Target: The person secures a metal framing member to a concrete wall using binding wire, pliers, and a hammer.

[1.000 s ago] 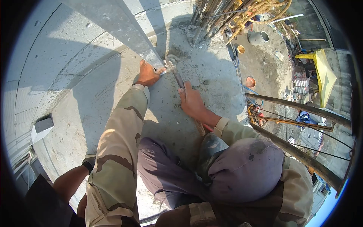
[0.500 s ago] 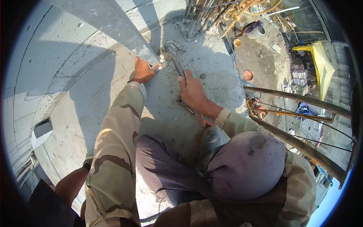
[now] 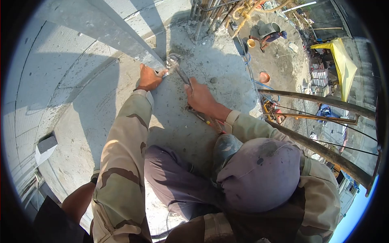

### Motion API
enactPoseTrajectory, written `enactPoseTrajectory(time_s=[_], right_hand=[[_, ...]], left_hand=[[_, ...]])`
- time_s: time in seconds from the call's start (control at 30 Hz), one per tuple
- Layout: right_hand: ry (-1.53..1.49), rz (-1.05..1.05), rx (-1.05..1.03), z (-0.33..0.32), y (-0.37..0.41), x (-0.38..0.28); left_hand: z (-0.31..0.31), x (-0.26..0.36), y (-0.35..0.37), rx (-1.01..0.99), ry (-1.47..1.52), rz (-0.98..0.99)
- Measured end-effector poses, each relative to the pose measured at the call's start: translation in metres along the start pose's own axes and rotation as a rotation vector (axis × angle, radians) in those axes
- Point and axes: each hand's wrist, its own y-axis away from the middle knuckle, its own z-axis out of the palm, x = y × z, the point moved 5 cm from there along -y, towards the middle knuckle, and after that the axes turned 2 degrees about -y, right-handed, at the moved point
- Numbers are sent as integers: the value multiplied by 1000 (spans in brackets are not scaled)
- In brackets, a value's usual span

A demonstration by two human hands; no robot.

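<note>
My left hand [image 3: 150, 77] is closed round the lower end of a long grey metal post [image 3: 121, 38], thumb pointing right along its foot. Some of its fingers are hidden behind the post. In my right hand [image 3: 203, 96] is the handle of a hammer [image 3: 183, 75], gripped partway along. The hammer head is right beside the foot of the post, close over the concrete slab [image 3: 170, 109]. Below my right hand, a slim tool with yellow and red parts [image 3: 206, 120] lies on the slab, partly covered by the hand.
Upright rebar [image 3: 198, 12] and yellow rope [image 3: 245, 14] stand at the top. A block wall [image 3: 40, 73] runs along the left. Wooden poles [image 3: 324, 104] cross at the slab's right edge, above a lower yard with a person [image 3: 273, 37]. Another forearm [image 3: 79, 200] shows at lower left.
The hammer head has swung down and left to the foot of the post, my right hand moving with it. My left hand keeps its place on the post. The view shifts slightly.
</note>
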Motion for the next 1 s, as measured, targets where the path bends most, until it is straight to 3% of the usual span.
enactPoseTrajectory(time_s=[0.07, 0.2, 0.4, 0.47, 0.53, 0.6, 0.63, 0.7, 0.77, 0.87, 0.9, 1.0], right_hand=[[-54, 80, -51, -4, -7, -2], [-40, 71, 5, -10, 12, -20], [14, 33, -86, -12, -2, -11], [-56, 34, 26, -24, 6, -25], [-10, 21, -32, -7, 1, -2], [50, -21, -51, -13, -8, 0], [39, -15, -67, -18, -15, -2], [19, 5, -105, -19, -11, -15], [-6, 61, 10, -31, -4, -29], [50, 11, -97, -11, -11, 2], [58, -3, -80, -19, -16, -1], [33, 36, -148, -19, -10, -16]], left_hand=[[-3, -5, -3, 142, -18, 103], [17, -17, -1, -32, -63, 75], [5, -7, -10, 93, -50, 89], [12, -14, -7, 128, -102, 96], [13, -13, -7, -131, -43, 17], [23, -13, -10, -43, -210, 46], [16, -8, -10, 214, -39, 199], [10, -8, -8, 87, -74, 126], [8, -9, -8, -9, -137, 67], [9, -2, -4, -143, -156, -11], [-1, 8, 0, 154, 51, 152], [-11, 6, 7, 493, 253, 326]])
